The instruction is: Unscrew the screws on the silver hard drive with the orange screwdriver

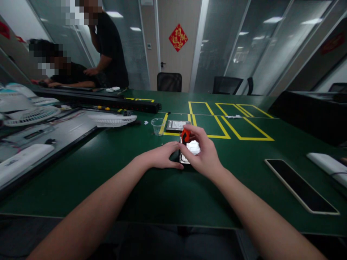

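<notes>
My right hand grips the orange and black handle of a screwdriver, held upright over a hard drive. The screwdriver's tip is hidden behind my fingers. My left hand steadies the drive from its left side, thumb at the near corner and fingers at the far one. The drive lies on the green table, its bright label partly covered by my right hand. Just beyond it, a second hard drive rests inside a yellow tape outline. To its left stands a clear plastic cup.
White fan parts and a long black bar occupy the left side. A phone lies at the right, near a white device. Yellow tape rectangles mark the table. Two people are at the far left.
</notes>
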`<action>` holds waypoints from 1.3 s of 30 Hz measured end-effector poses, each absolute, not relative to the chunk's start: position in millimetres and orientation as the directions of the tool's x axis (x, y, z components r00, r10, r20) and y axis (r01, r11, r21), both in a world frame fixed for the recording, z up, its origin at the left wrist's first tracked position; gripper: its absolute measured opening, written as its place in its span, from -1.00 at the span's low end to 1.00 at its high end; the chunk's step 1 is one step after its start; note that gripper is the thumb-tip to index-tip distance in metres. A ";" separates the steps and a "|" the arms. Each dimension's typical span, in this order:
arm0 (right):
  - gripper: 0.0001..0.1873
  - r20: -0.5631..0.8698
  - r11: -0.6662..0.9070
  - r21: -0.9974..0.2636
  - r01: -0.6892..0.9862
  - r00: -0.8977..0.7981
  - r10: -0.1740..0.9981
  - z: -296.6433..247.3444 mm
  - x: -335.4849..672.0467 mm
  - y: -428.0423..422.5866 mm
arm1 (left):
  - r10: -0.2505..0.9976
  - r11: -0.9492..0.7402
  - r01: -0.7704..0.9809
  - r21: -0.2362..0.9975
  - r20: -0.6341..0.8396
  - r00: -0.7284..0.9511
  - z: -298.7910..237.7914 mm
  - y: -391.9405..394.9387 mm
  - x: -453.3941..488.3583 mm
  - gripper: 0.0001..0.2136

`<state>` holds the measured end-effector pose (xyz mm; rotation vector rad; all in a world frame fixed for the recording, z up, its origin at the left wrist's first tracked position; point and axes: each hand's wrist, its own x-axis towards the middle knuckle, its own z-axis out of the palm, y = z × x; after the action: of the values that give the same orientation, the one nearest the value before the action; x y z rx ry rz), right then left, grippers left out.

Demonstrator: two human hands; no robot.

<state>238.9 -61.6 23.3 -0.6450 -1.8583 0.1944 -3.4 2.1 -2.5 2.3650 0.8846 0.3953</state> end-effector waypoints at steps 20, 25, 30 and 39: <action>-0.36 0.808 0.826 -0.478 0.297 -0.221 0.547 19.3 237.4 -61.6 | 0.659 -0.642 0.493 0.587 0.093 0.747 -1.6 1.3 -4.3 -0.09; -0.38 0.821 0.837 -0.454 0.305 -0.223 0.526 18.7 237.6 -60.9 | 0.666 -0.624 0.497 0.604 0.079 0.742 -3.1 2.5 -4.4 -0.11; -0.44 0.824 0.832 -0.429 0.351 -0.226 0.520 22.9 239.1 -60.0 | 0.672 -0.612 0.493 0.618 0.079 0.736 -4.8 3.5 -4.1 -0.13; -0.44 0.829 0.843 -0.423 0.331 -0.235 0.508 22.2 237.2 -60.2 | 0.671 -0.625 0.492 0.606 0.094 0.736 -4.6 2.2 -4.0 -0.12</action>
<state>237.2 -60.2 22.2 -0.6328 -1.8443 0.1876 -4.0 2.2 -4.6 2.3755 0.8767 0.4215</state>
